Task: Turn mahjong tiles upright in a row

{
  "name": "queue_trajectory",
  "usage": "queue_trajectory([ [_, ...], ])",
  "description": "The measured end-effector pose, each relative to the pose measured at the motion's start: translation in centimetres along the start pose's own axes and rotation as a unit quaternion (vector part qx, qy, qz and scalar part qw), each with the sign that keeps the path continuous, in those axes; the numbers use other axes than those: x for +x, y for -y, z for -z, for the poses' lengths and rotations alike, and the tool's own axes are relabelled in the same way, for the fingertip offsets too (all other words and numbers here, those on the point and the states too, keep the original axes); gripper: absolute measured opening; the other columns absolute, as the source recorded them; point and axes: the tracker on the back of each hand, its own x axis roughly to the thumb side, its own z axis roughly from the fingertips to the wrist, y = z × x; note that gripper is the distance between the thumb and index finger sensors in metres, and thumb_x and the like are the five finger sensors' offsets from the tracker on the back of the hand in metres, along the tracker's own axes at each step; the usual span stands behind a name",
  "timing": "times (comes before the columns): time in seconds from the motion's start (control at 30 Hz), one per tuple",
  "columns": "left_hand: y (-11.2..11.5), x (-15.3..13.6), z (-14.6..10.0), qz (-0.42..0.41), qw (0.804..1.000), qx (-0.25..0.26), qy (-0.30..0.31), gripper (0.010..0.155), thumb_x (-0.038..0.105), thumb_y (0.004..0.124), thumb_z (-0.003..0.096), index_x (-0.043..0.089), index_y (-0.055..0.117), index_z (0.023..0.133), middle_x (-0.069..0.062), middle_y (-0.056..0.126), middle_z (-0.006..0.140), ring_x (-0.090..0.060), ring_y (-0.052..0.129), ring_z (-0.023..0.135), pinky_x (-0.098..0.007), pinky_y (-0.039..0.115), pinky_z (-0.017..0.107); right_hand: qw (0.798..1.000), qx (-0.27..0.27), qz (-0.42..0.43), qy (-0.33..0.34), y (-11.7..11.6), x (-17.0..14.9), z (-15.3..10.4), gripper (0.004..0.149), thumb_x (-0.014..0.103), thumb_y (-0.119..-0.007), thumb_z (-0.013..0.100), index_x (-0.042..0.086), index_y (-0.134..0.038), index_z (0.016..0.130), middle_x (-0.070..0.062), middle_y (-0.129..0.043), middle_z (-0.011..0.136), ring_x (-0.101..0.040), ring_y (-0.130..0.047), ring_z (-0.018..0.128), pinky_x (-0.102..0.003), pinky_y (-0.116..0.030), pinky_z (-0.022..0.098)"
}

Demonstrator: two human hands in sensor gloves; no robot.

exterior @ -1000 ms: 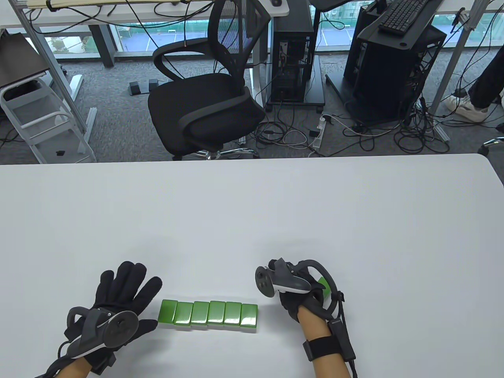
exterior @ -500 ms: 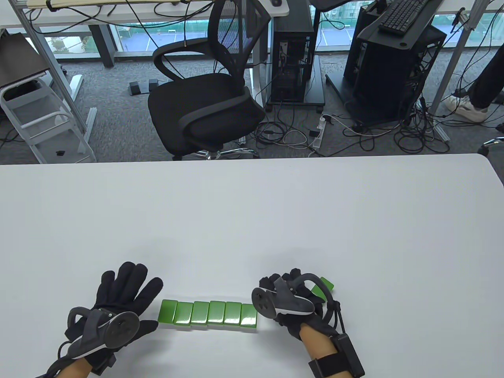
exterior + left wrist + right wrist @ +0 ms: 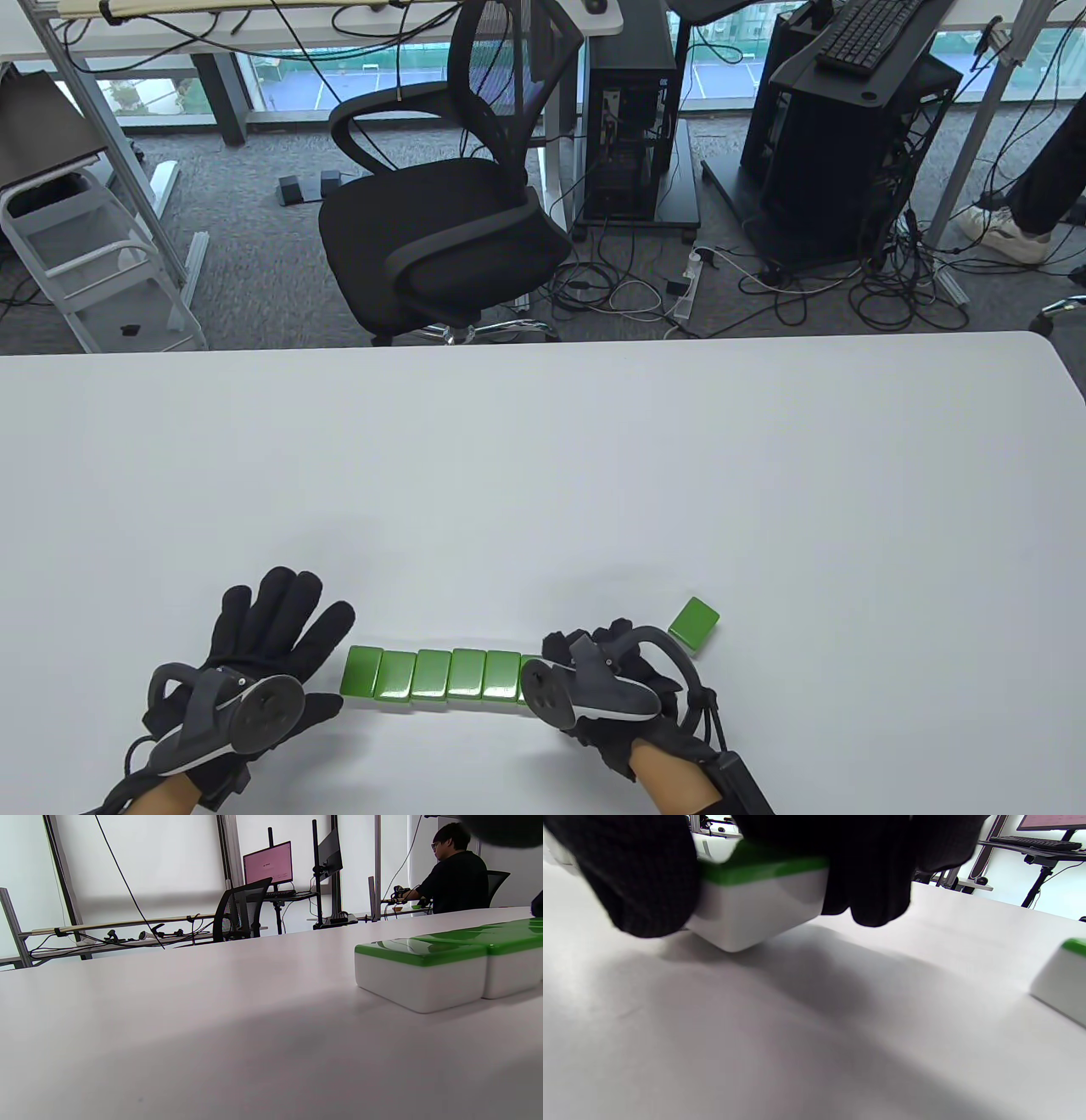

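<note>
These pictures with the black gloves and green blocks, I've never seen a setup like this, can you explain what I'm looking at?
No machine here: a person's two hands in black sensor gloves, each with a tracker strapped on its back. One camera looks down at the white table; one sits on each wrist. On the table lies a row of green-backed mahjong tiles, flat, and one loose tile apart to the right. The left hand rests spread at the row's left end. The right hand has its fingers around the row's right end tile.

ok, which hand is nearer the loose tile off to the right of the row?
Right. The right hand sits at the row's right end, just left of the loose tile; the left hand is beyond the row's far left end.
</note>
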Motion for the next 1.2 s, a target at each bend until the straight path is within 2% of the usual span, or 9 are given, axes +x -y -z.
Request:
queue_trajectory([
  [0.57, 0.2, 0.2, 0.1, 0.003, 1.0, -0.009, 0.003, 0.091, 0.072, 0.068, 0.0291, 0.052, 0.018, 0.102, 0.016, -0.007, 0.113, -0.021, 0.002, 0.117, -0.06, 0.017, 0.086, 1.0, 0.005, 0.025, -0.005, -0.6, -0.2, 0.1, 0.083, 0.049, -0.082, 0.036, 0.011, -0.051, 0.103, -0.016, -0.068, 0.098, -0.045, -0.076, 0.075, -0.062, -0.058, 0.068],
  [0.8, 0.2, 0.2, 0.1, 0.005, 1.0, -0.012, 0.003, 0.091, 0.072, 0.068, 0.0289, 0.052, 0.018, 0.102, 0.016, -0.007, 0.113, -0.021, 0.002, 0.117, -0.06, 0.017, 0.086, 0.998, 0.018, 0.054, -0.001, -0.3, -0.6, -0.1, 0.087, 0.052, -0.08, 0.037, 0.021, -0.037, 0.106, -0.013, -0.053, 0.11, -0.047, -0.065, 0.089, -0.064, -0.055, 0.07],
  [0.87, 0.2, 0.2, 0.1, 0.005, 1.0, -0.011, 0.003, 0.091, 0.072, 0.068, 0.029, 0.052, 0.018, 0.102, 0.016, -0.007, 0.113, -0.021, 0.002, 0.117, -0.06, 0.017, 0.086, 0.997, 0.017, 0.074, 0.003, 0.2, -1.1, -0.3, 0.088, 0.049, -0.082, 0.037, 0.031, -0.029, 0.105, -0.011, -0.045, 0.113, -0.049, -0.062, 0.091, -0.065, -0.054, 0.07],
  [0.97, 0.2, 0.1, 0.1, 0.002, 1.0, -0.012, 0.0, 0.091, 0.072, 0.068, 0.029, 0.052, 0.018, 0.102, 0.016, -0.007, 0.113, -0.021, 0.002, 0.117, -0.06, 0.017, 0.086, 0.996, 0.012, 0.09, -0.003, 1.2, -2.2, -0.9, 0.089, 0.044, -0.084, 0.037, 0.035, -0.024, 0.104, -0.011, -0.037, 0.115, -0.049, -0.058, 0.093, -0.065, -0.053, 0.071],
  [1.2, 0.1, -0.1, 0.1, -0.003, 1.0, -0.009, -0.002, 0.091, 0.072, 0.068, 0.0288, 0.052, 0.018, 0.102, 0.016, -0.007, 0.113, -0.021, 0.002, 0.117, -0.06, 0.017, 0.086, 0.997, -0.015, 0.038, -0.064, 2.6, -6.2, -2.6, 0.09, 0.038, -0.085, 0.039, 0.041, -0.02, 0.101, -0.01, -0.024, 0.116, -0.051, -0.05, 0.097, -0.067, -0.053, 0.07],
])
